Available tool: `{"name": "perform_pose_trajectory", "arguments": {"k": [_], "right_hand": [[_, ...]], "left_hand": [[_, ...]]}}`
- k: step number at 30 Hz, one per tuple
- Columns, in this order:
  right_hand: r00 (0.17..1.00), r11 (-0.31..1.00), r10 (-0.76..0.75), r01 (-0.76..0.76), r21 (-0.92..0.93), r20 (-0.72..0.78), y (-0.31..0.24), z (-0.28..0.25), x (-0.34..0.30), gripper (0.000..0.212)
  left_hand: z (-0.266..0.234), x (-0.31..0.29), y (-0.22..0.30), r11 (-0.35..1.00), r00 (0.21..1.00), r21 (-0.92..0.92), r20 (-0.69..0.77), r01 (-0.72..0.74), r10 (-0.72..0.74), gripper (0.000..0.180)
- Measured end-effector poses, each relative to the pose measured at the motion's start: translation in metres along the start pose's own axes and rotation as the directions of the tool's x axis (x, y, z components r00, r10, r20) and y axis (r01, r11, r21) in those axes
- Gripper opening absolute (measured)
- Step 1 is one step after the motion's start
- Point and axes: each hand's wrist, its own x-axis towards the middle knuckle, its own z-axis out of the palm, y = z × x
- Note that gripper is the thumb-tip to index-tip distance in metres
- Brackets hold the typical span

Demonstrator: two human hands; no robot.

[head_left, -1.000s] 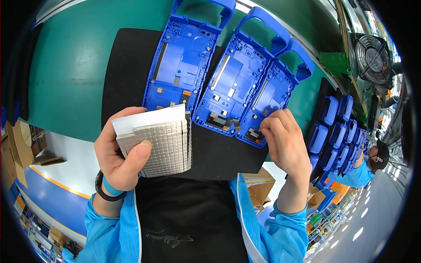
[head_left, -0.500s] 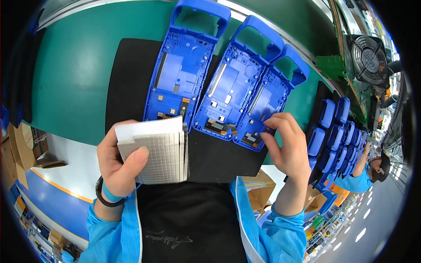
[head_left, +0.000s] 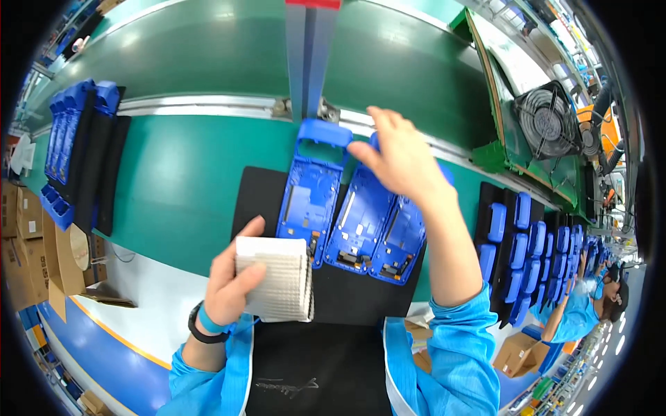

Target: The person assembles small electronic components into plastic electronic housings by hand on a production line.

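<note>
My left hand (head_left: 225,295) grips a thick stack of pale sheets (head_left: 277,288), marked in a fine grid, with the thumb on top. Three blue plastic housings with loop handles lie side by side on a black mat (head_left: 347,305): a left one (head_left: 309,197), a middle one (head_left: 364,211) and a right one (head_left: 399,243). Their inner sides face up, showing small metallic pads and dark flat cables. Over the handle end of the middle housing, my right hand (head_left: 409,163) is stretched out, thumb and fingers apart. It partly hides the middle and right handles; whether it touches them I cannot tell.
More blue housings (head_left: 68,135) stand on black mats at the far left, and rows of them (head_left: 513,284) lie on the right. A grey post (head_left: 305,62) rises behind the green bench (head_left: 180,187). A fan (head_left: 546,119) and a co-worker (head_left: 579,308) are at the right.
My right hand has moved from the right housing's near end up and away to the handles, its fingers spreading. The view has shifted, showing more of the bench. The left hand still holds the stack.
</note>
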Motion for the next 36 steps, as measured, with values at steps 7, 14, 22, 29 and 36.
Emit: {"name": "perform_pose_trajectory", "arguments": {"k": [7, 14, 22, 29, 36], "right_hand": [[0.989, 0.995, -0.045, 0.057, -0.082, 0.139, -0.038, 0.023, 0.029, 0.046], [0.992, 0.993, -0.119, 0.117, -0.026, -0.053, -0.071, 0.027, 0.017, 0.040], [0.992, 0.995, -0.082, 0.087, 0.053, -0.091, -0.083, 0.025, 0.002, 0.049], [0.968, 0.967, 0.224, -0.236, -0.098, -0.114, 0.053, -0.034, -0.056, 0.060], [0.965, 0.973, 0.210, -0.191, 0.126, -0.155, 0.032, -0.002, -0.089, 0.042]], "left_hand": [[-0.006, -0.003, 0.001, 0.996, 0.991, -0.027, 0.108, 0.082, -0.079, 0.061], [-0.041, -0.004, 0.005, 1.000, 0.996, -0.026, -0.089, -0.004, 0.002, 0.054], [-0.047, -0.007, 0.000, 0.995, 0.996, -0.047, -0.031, 0.087, -0.089, 0.061], [-0.037, 0.012, 0.002, 1.000, 1.000, 0.002, 0.006, 0.007, -0.007, 0.063], [-0.036, 0.021, 0.002, 0.991, 0.995, -0.105, 0.061, 0.088, -0.082, 0.060]]}}
